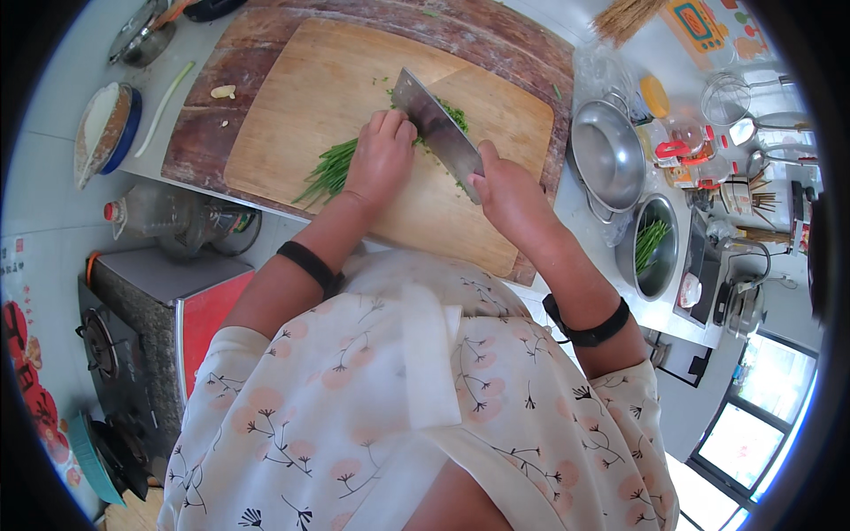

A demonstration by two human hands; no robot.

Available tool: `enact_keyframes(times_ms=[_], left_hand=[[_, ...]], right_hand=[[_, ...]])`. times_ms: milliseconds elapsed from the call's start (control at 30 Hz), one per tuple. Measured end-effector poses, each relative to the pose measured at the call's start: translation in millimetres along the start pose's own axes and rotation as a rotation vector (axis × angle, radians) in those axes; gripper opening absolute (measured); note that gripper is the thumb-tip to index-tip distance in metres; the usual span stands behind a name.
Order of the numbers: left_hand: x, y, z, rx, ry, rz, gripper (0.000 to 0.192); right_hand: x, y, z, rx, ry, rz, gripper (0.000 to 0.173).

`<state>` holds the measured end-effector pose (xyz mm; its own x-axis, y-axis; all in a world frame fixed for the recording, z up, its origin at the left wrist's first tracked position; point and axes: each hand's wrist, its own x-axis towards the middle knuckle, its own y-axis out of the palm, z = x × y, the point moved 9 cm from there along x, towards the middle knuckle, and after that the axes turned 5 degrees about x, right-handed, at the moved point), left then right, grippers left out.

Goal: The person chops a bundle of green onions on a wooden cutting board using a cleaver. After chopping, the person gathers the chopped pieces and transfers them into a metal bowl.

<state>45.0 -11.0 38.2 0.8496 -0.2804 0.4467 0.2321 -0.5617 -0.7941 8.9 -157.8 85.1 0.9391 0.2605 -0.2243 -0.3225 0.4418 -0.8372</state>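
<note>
My left hand (382, 156) presses a bunch of green chives (334, 171) onto a wooden cutting board (312, 86). Its fingers are bent, with the fingertips close to the blade. In my right hand (508, 189) is the handle of a cleaver (438, 133), the broad steel blade slanting across the board just right of the left hand. Finely chopped chives (457, 116) lie along the blade's far side, partly hidden by it. The long uncut stalks stick out to the left from under my left palm.
Right of the board stand an empty steel pot (607, 156) and a steel bowl (654, 249) with more chives inside. A peeled piece of ginger or garlic (223, 91) lies on the worn wooden board (199, 143) beneath. Further left are a scallion stalk (165, 106) and a blue-rimmed bowl (126, 129).
</note>
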Motion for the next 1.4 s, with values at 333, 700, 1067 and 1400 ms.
enact_keyframes(times_ms=[333,700,1067,1400], left_hand=[[1,-2,8,-0.134,-0.006,-0.072,0.018],[-1,-12,5,-0.165,0.059,-0.15,0.018],[0,-12,6,-0.161,0.033,-0.144,0.014],[1,-13,12,-0.258,-0.017,-0.144,0.014]], right_hand=[[40,21,9,-0.051,-0.117,0.091,0.032],[65,7,-2,0.106,-0.104,-0.144,0.039],[5,-9,7,-0.063,-0.022,0.086,0.03],[23,-1,15,-0.033,-0.069,0.159,0.029]])
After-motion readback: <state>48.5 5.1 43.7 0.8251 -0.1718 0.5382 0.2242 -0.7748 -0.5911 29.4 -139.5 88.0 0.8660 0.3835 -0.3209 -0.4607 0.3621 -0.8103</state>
